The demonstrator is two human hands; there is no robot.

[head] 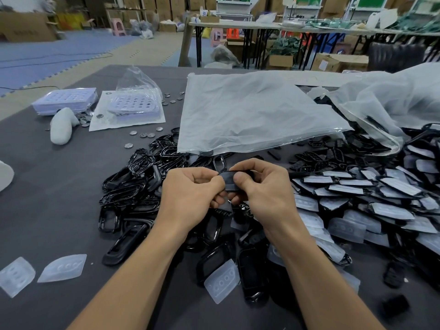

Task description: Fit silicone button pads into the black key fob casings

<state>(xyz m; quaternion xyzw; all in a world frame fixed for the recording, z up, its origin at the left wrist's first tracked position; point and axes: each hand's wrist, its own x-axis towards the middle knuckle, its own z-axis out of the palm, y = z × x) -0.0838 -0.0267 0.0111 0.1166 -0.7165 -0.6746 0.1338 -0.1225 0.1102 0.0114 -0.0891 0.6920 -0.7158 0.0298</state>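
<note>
Black casing pinched between both our hands.
Our left hand and right hand curl fingers tightly round it above the grey table, casings piled beneath.

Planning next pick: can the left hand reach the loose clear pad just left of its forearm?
Likely yes, once freed. The pad lies bare on the table, nothing over it, but the left hand now pinches a black casing with the right hand.
</note>
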